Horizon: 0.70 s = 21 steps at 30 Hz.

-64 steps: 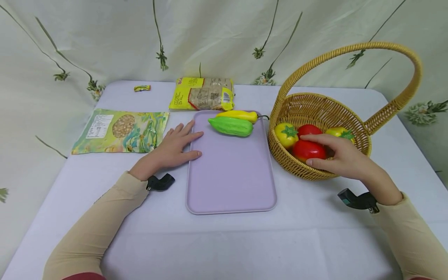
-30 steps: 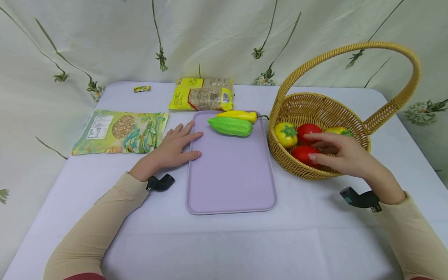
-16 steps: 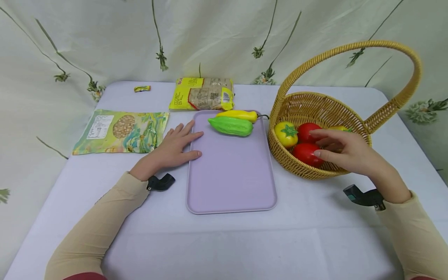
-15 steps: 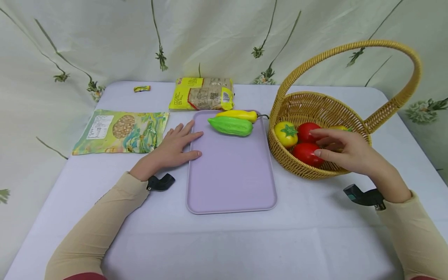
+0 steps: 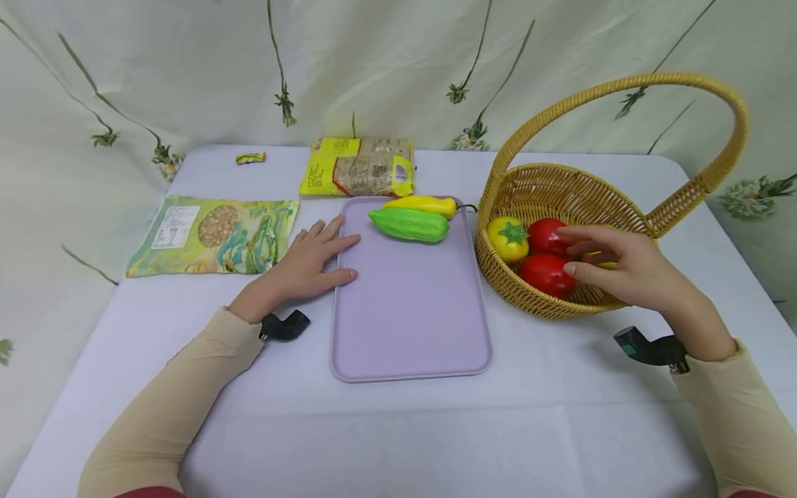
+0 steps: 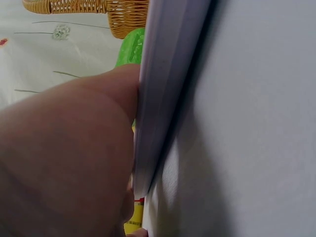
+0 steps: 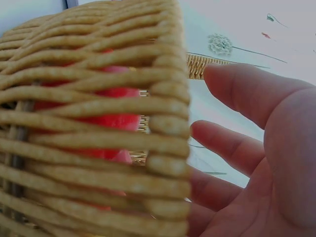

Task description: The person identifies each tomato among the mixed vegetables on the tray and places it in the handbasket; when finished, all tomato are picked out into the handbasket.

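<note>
My left hand (image 5: 308, 263) lies with fingers spread over the left edge of a lilac tray (image 5: 411, 311), thumb and fingertips on its rim. At the tray's far end lie a green pepper (image 5: 411, 225) and a yellow chili pepper (image 5: 429, 204). Over the near right rim of a wicker basket (image 5: 523, 294) hovers my right hand (image 5: 629, 270), fingers loosely bent and holding nothing. Beneath and beside it sit two red tomatoes (image 5: 548, 274), a yellow one with a green star-shaped top (image 5: 508, 240), and another yellow piece mostly hidden by the hand.
A green patterned bag (image 5: 214, 235) lies flat at the left. Behind the tray is a yellow bag (image 5: 358, 167), and a small wrapped candy (image 5: 250, 158) lies at the far left. The basket's tall handle (image 5: 623, 84) arches above the right side.
My right hand has lifted off the nearer red tomato and drawn back slightly to the right, uncovering more of it. The left hand and the tray have stayed put.
</note>
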Each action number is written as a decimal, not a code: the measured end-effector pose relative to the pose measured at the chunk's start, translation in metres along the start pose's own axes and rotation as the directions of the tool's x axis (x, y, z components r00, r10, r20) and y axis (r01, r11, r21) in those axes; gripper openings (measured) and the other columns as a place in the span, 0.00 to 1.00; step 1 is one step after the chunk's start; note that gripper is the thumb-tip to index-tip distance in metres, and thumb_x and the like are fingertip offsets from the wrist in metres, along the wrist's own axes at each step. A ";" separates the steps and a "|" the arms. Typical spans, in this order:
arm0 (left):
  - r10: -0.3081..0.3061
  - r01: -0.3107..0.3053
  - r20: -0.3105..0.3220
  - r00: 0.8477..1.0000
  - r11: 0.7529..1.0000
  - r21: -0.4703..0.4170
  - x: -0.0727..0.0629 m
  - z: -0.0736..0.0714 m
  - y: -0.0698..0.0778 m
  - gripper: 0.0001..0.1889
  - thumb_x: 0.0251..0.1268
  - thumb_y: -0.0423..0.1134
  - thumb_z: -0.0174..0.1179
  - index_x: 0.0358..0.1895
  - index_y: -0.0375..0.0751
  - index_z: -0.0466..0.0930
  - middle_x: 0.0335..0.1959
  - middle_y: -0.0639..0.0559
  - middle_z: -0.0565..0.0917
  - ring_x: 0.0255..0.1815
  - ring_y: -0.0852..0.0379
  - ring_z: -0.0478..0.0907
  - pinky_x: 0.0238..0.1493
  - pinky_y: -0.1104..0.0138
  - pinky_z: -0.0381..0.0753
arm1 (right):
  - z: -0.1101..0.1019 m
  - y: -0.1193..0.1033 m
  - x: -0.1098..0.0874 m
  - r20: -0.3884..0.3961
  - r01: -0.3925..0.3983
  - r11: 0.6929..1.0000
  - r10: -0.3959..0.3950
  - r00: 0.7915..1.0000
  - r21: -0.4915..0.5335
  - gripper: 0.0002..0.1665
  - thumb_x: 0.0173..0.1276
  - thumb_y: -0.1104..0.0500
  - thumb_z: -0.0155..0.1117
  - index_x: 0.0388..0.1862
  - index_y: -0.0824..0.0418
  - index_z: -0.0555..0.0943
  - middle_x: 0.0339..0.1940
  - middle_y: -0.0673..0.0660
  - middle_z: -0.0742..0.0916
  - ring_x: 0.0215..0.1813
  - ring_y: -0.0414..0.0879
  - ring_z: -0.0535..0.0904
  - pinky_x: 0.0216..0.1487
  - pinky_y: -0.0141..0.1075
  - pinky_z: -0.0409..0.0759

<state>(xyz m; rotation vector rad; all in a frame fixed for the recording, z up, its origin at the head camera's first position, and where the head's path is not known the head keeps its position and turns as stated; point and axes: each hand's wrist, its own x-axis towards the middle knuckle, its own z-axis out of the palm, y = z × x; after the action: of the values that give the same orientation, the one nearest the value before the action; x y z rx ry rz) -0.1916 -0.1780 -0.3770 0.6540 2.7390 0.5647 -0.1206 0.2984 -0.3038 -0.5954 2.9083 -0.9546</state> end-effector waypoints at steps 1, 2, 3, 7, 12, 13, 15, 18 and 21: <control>-0.002 0.002 0.000 1.000 1.000 -0.001 0.000 0.000 0.000 0.37 0.73 0.55 0.57 0.80 0.48 0.61 0.86 0.41 0.41 0.85 0.29 0.33 0.80 0.33 0.31 | 0.000 0.000 0.000 -0.002 0.000 1.000 0.000 1.000 0.002 0.31 0.67 0.62 0.71 0.69 0.60 0.77 0.59 0.66 0.86 0.55 0.61 0.84 0.48 0.15 0.73; -0.005 0.005 0.001 1.000 1.000 -0.002 0.000 0.001 -0.001 0.37 0.73 0.55 0.57 0.80 0.48 0.61 0.86 0.41 0.41 0.85 0.29 0.33 0.80 0.33 0.31 | 0.000 0.000 0.000 -0.003 -0.001 1.000 0.001 1.000 0.006 0.31 0.67 0.63 0.71 0.69 0.60 0.77 0.60 0.66 0.86 0.55 0.61 0.84 0.48 0.15 0.73; -0.005 0.005 0.001 1.000 1.000 -0.004 -0.001 0.001 -0.001 0.37 0.72 0.55 0.57 0.80 0.49 0.61 0.86 0.41 0.41 0.85 0.29 0.33 0.80 0.33 0.31 | 0.000 0.000 0.000 -0.005 -0.001 1.000 0.001 1.000 0.009 0.31 0.67 0.63 0.71 0.69 0.60 0.77 0.60 0.66 0.86 0.55 0.62 0.84 0.48 0.14 0.73; -0.002 0.002 -0.001 1.000 1.000 -0.010 -0.001 0.001 -0.002 0.37 0.73 0.55 0.58 0.80 0.48 0.61 0.86 0.41 0.41 0.85 0.29 0.33 0.80 0.33 0.31 | -0.001 0.000 0.000 -0.012 -0.004 1.000 0.004 1.000 0.018 0.31 0.67 0.63 0.71 0.69 0.61 0.77 0.60 0.67 0.86 0.55 0.63 0.84 0.47 0.13 0.73; -0.001 0.001 -0.001 1.000 1.000 -0.011 -0.002 0.002 -0.002 0.36 0.73 0.55 0.57 0.80 0.48 0.61 0.86 0.41 0.41 0.85 0.29 0.33 0.80 0.33 0.31 | -0.002 0.000 -0.002 -0.022 -0.002 1.000 0.002 1.000 0.010 0.31 0.67 0.63 0.71 0.69 0.62 0.77 0.60 0.67 0.86 0.55 0.63 0.84 0.47 0.13 0.73; -0.002 0.002 0.001 1.000 1.000 -0.010 -0.002 0.002 -0.002 0.36 0.73 0.55 0.57 0.80 0.48 0.61 0.86 0.41 0.41 0.85 0.30 0.33 0.80 0.33 0.31 | -0.002 0.000 -0.002 -0.022 -0.002 1.000 0.003 1.000 0.009 0.31 0.67 0.63 0.71 0.69 0.62 0.77 0.60 0.67 0.86 0.55 0.63 0.84 0.47 0.13 0.73; -0.002 0.002 0.002 1.000 1.000 -0.007 -0.002 0.002 -0.002 0.36 0.73 0.55 0.57 0.80 0.48 0.61 0.86 0.41 0.41 0.85 0.30 0.33 0.80 0.33 0.31 | -0.002 0.000 -0.002 -0.022 0.003 1.000 -0.003 1.000 0.004 0.30 0.67 0.63 0.71 0.68 0.62 0.77 0.60 0.67 0.86 0.55 0.63 0.84 0.47 0.13 0.73; 0.006 -0.006 -0.002 1.000 1.000 -0.007 -0.002 0.001 -0.001 0.36 0.73 0.55 0.57 0.80 0.48 0.61 0.86 0.41 0.42 0.85 0.29 0.33 0.80 0.33 0.32 | -0.004 0.000 -0.002 -0.022 -0.008 1.000 0.008 1.000 -0.003 0.31 0.67 0.63 0.71 0.69 0.62 0.77 0.60 0.68 0.86 0.55 0.63 0.84 0.46 0.12 0.72; 0.011 -0.011 -0.008 1.000 1.000 -0.006 0.000 -0.001 0.000 0.36 0.73 0.55 0.57 0.80 0.48 0.61 0.86 0.41 0.42 0.85 0.29 0.34 0.80 0.32 0.32 | -0.006 0.001 -0.001 -0.023 -0.024 1.000 0.024 0.999 -0.006 0.31 0.68 0.63 0.70 0.69 0.62 0.77 0.60 0.68 0.85 0.56 0.64 0.83 0.45 0.11 0.71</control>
<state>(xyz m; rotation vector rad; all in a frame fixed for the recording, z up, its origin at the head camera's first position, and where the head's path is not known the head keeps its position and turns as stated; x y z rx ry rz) -0.1915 -0.1786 -0.3764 0.6671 2.7418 0.5784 -0.1208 0.3026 -0.2996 -0.5525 2.9321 -0.9562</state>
